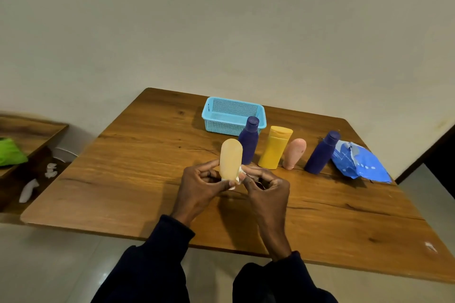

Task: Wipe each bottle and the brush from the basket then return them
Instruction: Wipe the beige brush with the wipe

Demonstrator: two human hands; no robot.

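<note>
Tube [231,157] stood upright at mid-frame, above both hands: left hand [200,186] gripped its lower end, right hand [268,187] pinched a tissue [240,171] against its right edge. Basket [221,126] sat beyond, toward upper centre.

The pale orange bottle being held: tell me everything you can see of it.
The pale orange bottle looks like smooth plastic, rounded at its upper end, with no label visible. It stands upright over the table. The left hand holds its lower end, where the right hand presses a white wipe against it.
</note>
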